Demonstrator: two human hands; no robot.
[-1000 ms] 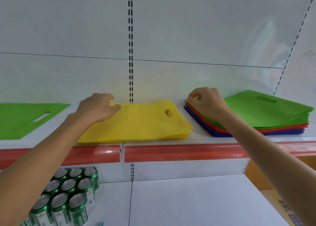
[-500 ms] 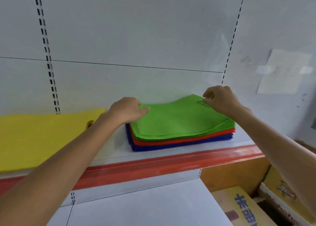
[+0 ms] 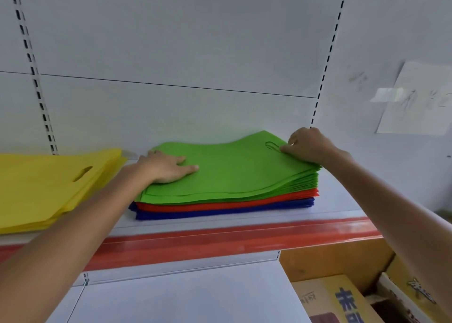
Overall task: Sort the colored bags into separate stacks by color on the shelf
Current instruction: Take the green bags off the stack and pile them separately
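Observation:
A mixed pile lies on the white shelf (image 3: 337, 200): green bags (image 3: 234, 171) on top, red bags (image 3: 220, 204) under them, blue bags (image 3: 215, 213) at the bottom. My left hand (image 3: 166, 167) rests flat with straight fingers on the left end of the top green bag. At the bag's right end, beside its handle cut-out, my right hand (image 3: 308, 146) pinches the edge of the top green bag. A separate stack of yellow bags (image 3: 49, 188) lies to the left on the same shelf.
The shelf has a red front strip (image 3: 232, 239) and a white slotted back panel (image 3: 195, 53). A taped paper sheet (image 3: 415, 100) hangs on the wall at right. Cardboard boxes (image 3: 342, 298) sit below at right, beside a lower white shelf (image 3: 183, 295).
The view has swung right from the yellow stack to the mixed pile. My left hand left the yellow bags and now lies flat on the green bag; my right hand moved to its right end.

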